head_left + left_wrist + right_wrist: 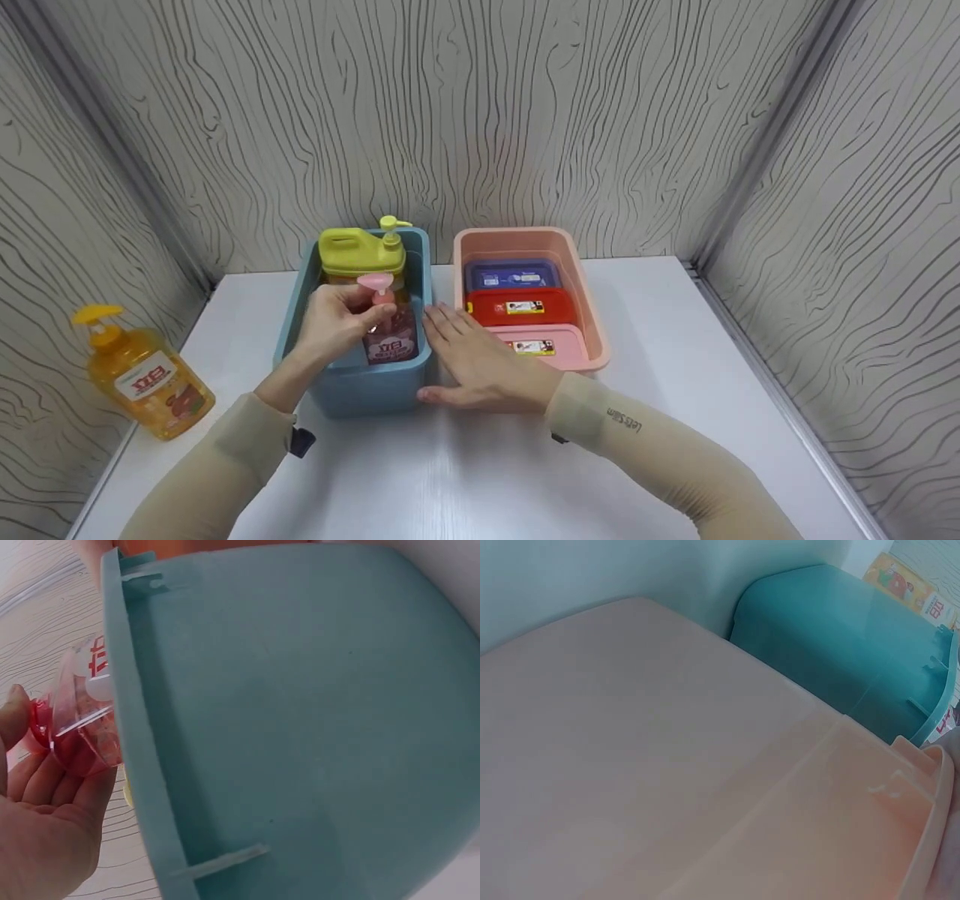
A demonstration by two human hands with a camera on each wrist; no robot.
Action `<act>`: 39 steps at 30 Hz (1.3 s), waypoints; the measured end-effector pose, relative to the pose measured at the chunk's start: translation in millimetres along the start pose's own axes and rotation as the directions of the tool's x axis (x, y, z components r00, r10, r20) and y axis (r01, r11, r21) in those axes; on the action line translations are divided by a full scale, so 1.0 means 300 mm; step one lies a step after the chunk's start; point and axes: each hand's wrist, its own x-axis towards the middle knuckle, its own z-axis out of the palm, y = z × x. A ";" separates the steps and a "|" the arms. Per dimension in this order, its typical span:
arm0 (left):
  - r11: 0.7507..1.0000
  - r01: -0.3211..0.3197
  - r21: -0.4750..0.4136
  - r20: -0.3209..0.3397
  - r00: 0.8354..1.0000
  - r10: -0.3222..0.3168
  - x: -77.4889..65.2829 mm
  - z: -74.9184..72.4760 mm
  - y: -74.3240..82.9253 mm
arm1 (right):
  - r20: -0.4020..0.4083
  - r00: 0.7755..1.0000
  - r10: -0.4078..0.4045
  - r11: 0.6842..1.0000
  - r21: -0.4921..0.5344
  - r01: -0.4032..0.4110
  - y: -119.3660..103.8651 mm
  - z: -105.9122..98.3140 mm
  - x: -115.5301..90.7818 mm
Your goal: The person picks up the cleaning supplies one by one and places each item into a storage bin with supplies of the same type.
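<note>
My left hand point(330, 321) grips a pink pump bottle point(391, 343) by its neck, just under the pump head. The bottle stands partly inside a blue bin point(365, 394), near its front right corner. In the left wrist view, the thumb and fingers of the left hand point(49, 840) curl round the bottle's red collar, beyond the bin's rim. My right hand point(484, 369) lies with straight fingers against the blue bin's right rim, over the front left part of a peach bin point(592, 330). Behind the pink bottle, a yellow-green pump jug point(361, 256) sits in the blue bin.
In the peach bin lie a dark blue lidded box point(512, 274), a red one point(555, 304) and a pink one point(570, 345). An orange pump bottle point(154, 382) is at the far left. Wood-grain panels point(495, 112) enclose the white table point(652, 322).
</note>
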 end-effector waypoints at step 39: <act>0.995 0.097 -0.029 0.108 0.990 -0.094 -0.045 0.062 -0.064 | -0.004 1.000 0.005 1.000 -0.025 -0.005 -0.003 0.002 0.002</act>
